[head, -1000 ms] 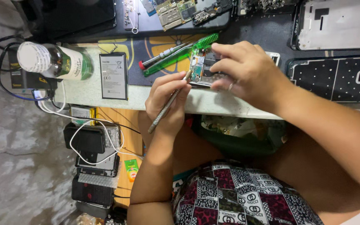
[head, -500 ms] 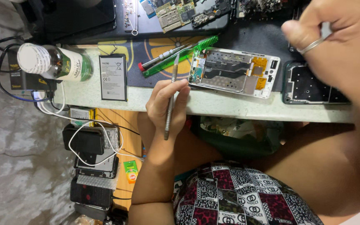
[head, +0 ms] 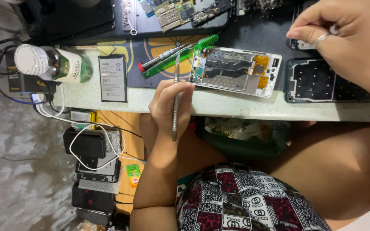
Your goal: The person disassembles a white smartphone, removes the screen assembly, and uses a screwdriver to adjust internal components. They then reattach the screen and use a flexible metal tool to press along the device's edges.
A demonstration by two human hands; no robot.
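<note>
My left hand (head: 168,102) grips a thin metal tool (head: 175,122) like a pen, its tip pointing up beside the left end of an opened white phone (head: 236,70). The phone lies face down near the table's front edge, with its metal shield and orange flex exposed. My right hand (head: 347,38) hovers high at the top right, off the phone, with a ring on one finger and the fingertips pinched together. Whether they hold a small part is unclear.
A green-handled brush (head: 185,53) and a red-tipped screwdriver (head: 161,57) lie left of the phone. A flat battery (head: 112,78) and a green bottle (head: 52,64) sit further left. A dark phone frame (head: 322,81) is at right, circuit boards (head: 176,13) behind, stacked phones and cables (head: 93,171) below.
My right hand has lifted off the phone and moved up to the right, uncovering the phone. My left hand stayed by the phone's left end and turned the tool more upright.
</note>
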